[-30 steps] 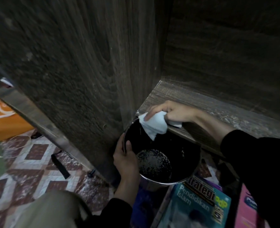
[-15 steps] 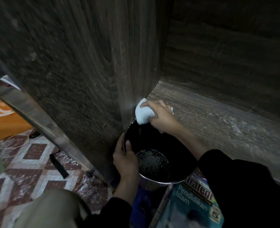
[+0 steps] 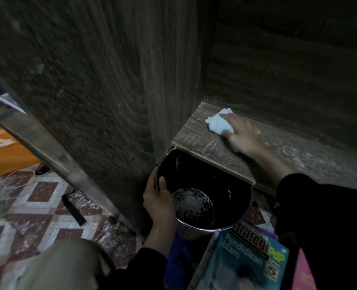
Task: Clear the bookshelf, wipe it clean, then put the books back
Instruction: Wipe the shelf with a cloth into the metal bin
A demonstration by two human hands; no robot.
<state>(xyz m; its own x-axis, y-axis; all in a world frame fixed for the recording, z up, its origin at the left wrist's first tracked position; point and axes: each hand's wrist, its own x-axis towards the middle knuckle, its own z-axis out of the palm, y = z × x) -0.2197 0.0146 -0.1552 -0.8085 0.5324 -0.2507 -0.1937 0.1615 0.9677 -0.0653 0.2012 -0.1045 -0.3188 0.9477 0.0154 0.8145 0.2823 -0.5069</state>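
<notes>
On the bookshelf board (image 3: 196, 132), the right hand (image 3: 244, 139) presses nearly straight fingers (image 3: 234, 121) flat onto a crumpled white cloth (image 3: 217, 124). Just below the board's edge, the left hand (image 3: 158, 197) grips the black bucket (image 3: 225, 176) by its rim, thumb inside.

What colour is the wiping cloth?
White cloth, clearest in the head view, pressed on the shelf by the right hand.

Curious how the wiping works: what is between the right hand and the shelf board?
A crumpled white cloth: the right hand presses it onto the shelf board, as seen in the head view.
</notes>
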